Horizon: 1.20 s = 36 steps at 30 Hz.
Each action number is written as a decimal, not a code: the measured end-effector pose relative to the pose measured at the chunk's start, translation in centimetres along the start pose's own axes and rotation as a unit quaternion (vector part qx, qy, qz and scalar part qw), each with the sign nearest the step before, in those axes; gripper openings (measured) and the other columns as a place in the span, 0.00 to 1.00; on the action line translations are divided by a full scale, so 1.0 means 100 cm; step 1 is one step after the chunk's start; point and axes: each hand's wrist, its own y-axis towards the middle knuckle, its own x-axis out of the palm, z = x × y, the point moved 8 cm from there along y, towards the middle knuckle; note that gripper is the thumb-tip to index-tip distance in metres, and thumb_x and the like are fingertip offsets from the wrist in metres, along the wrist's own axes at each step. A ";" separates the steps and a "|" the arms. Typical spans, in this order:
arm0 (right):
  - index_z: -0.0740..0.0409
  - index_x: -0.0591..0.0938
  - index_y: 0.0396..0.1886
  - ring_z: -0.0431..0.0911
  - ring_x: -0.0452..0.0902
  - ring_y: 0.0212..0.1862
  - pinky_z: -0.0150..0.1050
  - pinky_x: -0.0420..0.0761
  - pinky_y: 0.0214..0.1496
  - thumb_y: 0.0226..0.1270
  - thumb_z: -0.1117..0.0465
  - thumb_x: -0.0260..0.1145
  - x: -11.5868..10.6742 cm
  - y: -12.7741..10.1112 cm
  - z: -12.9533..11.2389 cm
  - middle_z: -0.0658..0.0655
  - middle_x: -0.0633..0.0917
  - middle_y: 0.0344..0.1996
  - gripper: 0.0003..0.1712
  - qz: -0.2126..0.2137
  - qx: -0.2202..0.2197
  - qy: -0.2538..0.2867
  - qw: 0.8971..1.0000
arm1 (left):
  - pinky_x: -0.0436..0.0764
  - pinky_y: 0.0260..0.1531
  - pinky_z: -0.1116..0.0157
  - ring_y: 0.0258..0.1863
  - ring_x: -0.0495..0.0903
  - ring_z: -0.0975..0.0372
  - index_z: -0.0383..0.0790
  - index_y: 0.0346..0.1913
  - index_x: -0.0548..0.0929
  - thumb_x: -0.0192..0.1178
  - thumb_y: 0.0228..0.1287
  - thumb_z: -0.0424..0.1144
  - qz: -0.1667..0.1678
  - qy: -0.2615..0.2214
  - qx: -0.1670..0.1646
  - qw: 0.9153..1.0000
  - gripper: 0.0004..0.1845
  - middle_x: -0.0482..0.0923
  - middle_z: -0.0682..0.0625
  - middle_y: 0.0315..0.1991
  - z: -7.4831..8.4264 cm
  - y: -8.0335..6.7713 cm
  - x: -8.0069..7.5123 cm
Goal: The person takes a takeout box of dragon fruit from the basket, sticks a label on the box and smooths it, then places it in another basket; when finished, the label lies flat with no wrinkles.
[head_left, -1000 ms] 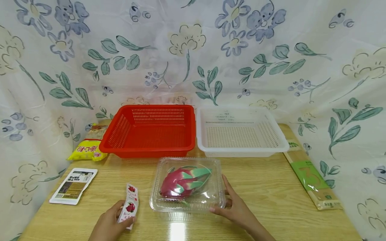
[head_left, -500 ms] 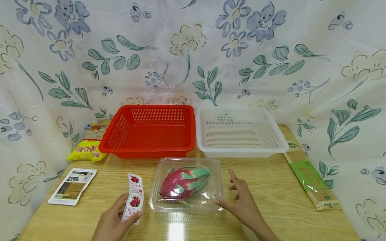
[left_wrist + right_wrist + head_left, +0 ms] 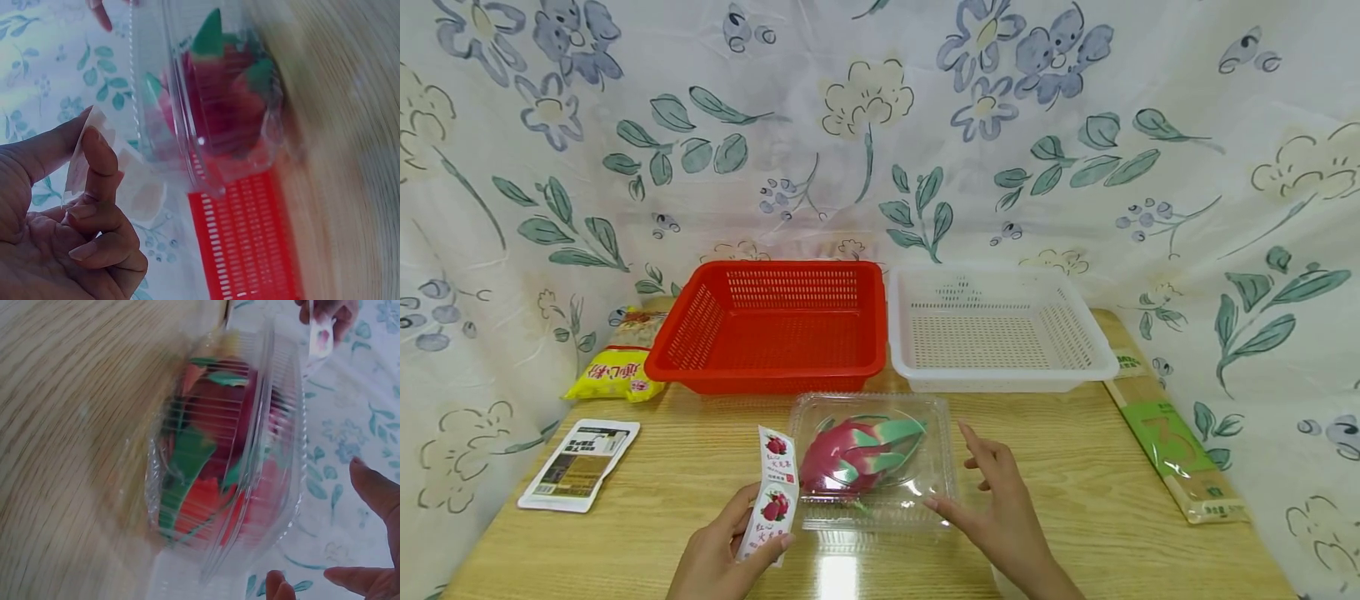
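A clear plastic clamshell box point(image 3: 917, 500) sits lid down on the wooden table, with a pink and green dragon fruit point(image 3: 857, 454) inside. My left hand point(image 3: 722, 542) pinches a strip of dragon fruit stickers point(image 3: 775, 500) between thumb and fingers, its upper end in front of the box's left edge. In the left wrist view the same strip point(image 3: 144, 187) hangs from the bent fingers. My right hand point(image 3: 1000, 508) is beside the box's right side with its fingers spread, holding nothing. In the right wrist view, these fingers point(image 3: 369, 487) stand apart from the box point(image 3: 287, 456).
Behind the box stand a red basket point(image 3: 805, 379) and a white basket point(image 3: 1000, 379). At left lie a yellow packet point(image 3: 613, 375) and a white-edged pouch point(image 3: 580, 467); a long noodle packet point(image 3: 1172, 442) lies at right. A floral cloth point(image 3: 880, 167) hangs behind the table point(image 3: 1075, 467).
My left hand has moved right and brought the sticker strip up to the box's left edge. My right hand has let go of the box's right side and drawn slightly away.
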 end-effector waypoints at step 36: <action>0.48 0.76 0.68 0.36 0.73 0.42 0.31 0.75 0.36 0.58 0.62 0.75 0.026 -0.024 -0.049 0.46 0.76 0.43 0.36 -0.046 -0.229 0.084 0.969 | 0.79 0.31 0.72 0.30 0.79 0.70 0.35 0.66 0.70 0.70 0.61 0.42 -0.198 -0.085 0.094 0.972 0.33 0.83 0.47 0.40 0.034 -0.022 0.062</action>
